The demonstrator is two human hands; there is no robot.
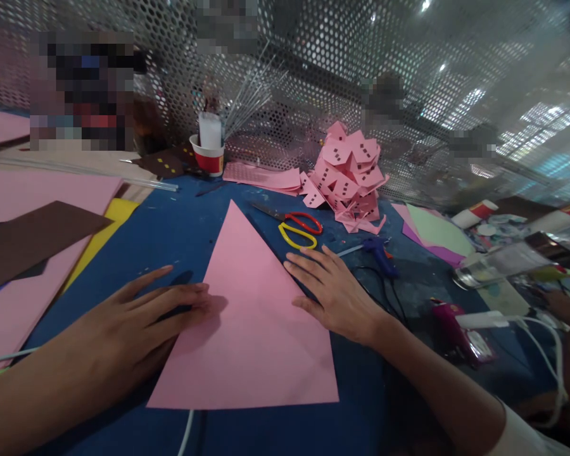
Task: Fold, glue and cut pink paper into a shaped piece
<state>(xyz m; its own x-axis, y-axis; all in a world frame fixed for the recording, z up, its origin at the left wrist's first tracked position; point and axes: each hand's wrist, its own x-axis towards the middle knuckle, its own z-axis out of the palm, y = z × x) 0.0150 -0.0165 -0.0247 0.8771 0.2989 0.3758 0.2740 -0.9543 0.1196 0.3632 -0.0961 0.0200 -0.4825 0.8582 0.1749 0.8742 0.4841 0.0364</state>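
Note:
A large pink sheet of paper (261,342), tapering to a point at its far end, lies on the blue tabletop (161,234). Along its left edge, my left hand (152,316) has its fingertips at the paper, the index finger stretched out apart from the others. My right hand (335,294) rests at the right edge with fingers spread and the fingertips on the paper. Just beyond that hand lie scissors (300,229) with one red and one yellow handle. A blue glue gun (380,255) sits to their right.
Pink and brown sheets (38,237) are stacked at left. A red-and-white paper cup (208,155) stands at the back, near folded pink paper pieces (349,174). On the right are a clear bottle (503,259), a magenta device (463,332) and a white cable (558,367).

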